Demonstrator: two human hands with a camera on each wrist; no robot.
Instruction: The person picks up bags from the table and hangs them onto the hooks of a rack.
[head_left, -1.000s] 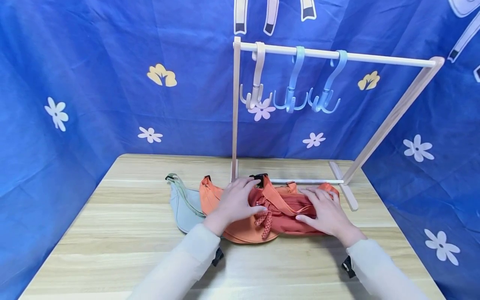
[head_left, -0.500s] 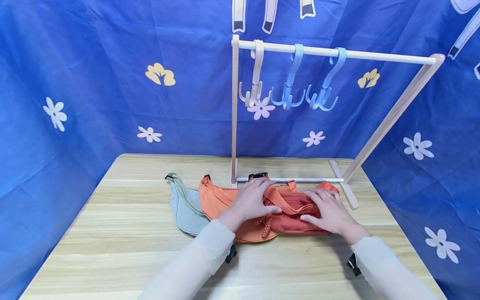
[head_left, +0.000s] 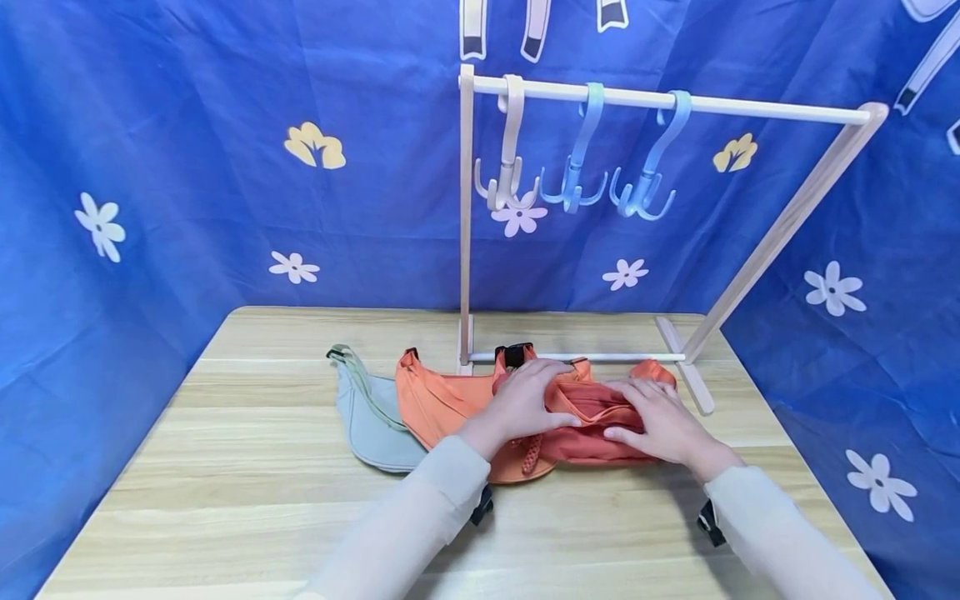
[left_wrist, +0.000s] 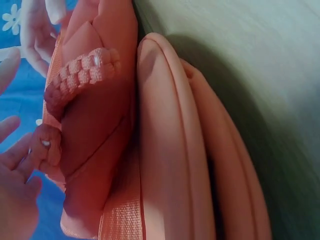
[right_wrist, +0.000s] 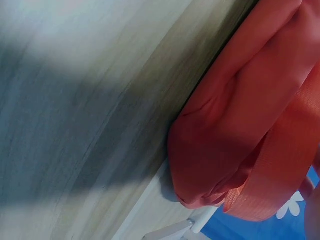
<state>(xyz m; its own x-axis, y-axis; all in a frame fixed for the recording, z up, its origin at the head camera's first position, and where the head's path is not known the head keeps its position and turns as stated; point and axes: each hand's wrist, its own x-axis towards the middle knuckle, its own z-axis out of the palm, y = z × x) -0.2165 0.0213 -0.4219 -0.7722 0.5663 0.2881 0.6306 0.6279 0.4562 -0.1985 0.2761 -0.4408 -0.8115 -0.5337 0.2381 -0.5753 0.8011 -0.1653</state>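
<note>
A red waist bag (head_left: 585, 448) lies on its side over an orange waist bag (head_left: 442, 404), which overlaps a pale blue-grey one (head_left: 378, 442) at the left. My left hand (head_left: 521, 408) rests over the left part of the red bag, thumb and fingers spread apart. In the left wrist view, my fingers come close to a knotted end beside the braided cord (left_wrist: 82, 75). At the red bag's right end my right hand (head_left: 663, 425) lies on top, fingers on the far side, thumb in front. An orange-red strap (right_wrist: 282, 172) loops there in the right wrist view.
Behind the bags stands a rack with a white top bar (head_left: 757, 110) and wooden uprights. A beige hook (head_left: 512, 137) and two blue hooks (head_left: 582, 150) hang from it. The wooden table (head_left: 225, 467) extends to the left and front; blue cloth surrounds it.
My left hand has slid right along the red bag, covering more of its cord and strap and uncovering the black buckle. My right hand has stayed nearly still. The bags have barely moved.
</note>
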